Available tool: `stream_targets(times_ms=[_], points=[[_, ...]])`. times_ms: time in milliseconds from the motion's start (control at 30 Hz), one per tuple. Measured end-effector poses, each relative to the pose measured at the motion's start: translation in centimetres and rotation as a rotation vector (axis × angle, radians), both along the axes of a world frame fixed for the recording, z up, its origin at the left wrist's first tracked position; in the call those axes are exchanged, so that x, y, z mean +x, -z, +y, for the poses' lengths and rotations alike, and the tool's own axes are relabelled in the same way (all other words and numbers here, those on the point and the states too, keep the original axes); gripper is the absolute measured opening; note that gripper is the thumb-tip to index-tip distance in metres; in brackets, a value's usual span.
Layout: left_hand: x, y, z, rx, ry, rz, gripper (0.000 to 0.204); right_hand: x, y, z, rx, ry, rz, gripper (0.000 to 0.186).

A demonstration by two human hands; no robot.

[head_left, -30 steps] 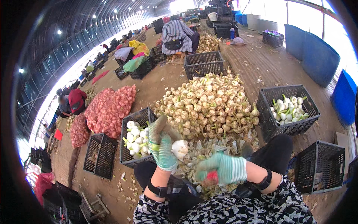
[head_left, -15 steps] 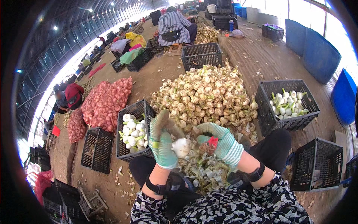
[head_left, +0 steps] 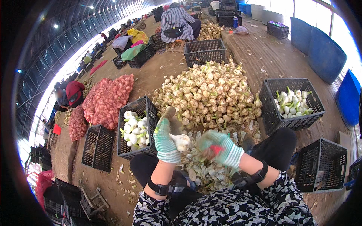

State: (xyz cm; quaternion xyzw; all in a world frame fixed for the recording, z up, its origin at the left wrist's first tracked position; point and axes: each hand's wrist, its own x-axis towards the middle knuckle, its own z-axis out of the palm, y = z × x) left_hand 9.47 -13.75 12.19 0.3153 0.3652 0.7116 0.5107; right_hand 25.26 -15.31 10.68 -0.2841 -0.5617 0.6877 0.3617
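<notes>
My left hand (head_left: 166, 141), in a green and white striped glove, is closed round a white garlic bulb (head_left: 181, 142) whose stem points toward the palm. Close to its right, my right hand (head_left: 222, 148) in a matching glove is smeared by motion, and a small red object (head_left: 216, 149) shows at its fingers. What kind of tool or thing that is cannot be made out. Below both hands lies a heap of peeled skins and leaves (head_left: 205, 171). A large pile of untrimmed garlic (head_left: 205, 96) rises just beyond the hands.
A black crate (head_left: 121, 145) of white bulbs stands at left, another crate (head_left: 269, 113) of trimmed bulbs at right. Other black crates (head_left: 205, 56) (head_left: 320, 162) surround me. Red net sacks (head_left: 107, 100) lie at left. A person in stripes (head_left: 175, 24) sits ahead.
The bulb in my left hand has turned and shifted slightly up and left. My right hand has moved a little down and is now blurred.
</notes>
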Motion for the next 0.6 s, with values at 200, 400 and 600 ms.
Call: stream_targets(times_ms=[200,400,600], points=[[2.0,0.3,-0.3,0.066,-0.147,0.361,0.038,-2.1,1.6,1.5,-0.775,0.166,0.711,0.032],[2.4,0.0,-0.7,-0.001,-0.042,-0.004,0.033,-1.2,4.3,2.1,-0.547,0.001,0.673,0.020],[2.0,0.9,0.1,0.028,-0.147,0.238,0.040,-0.7,3.8,1.7,-0.238,0.057,0.506,0.030]])
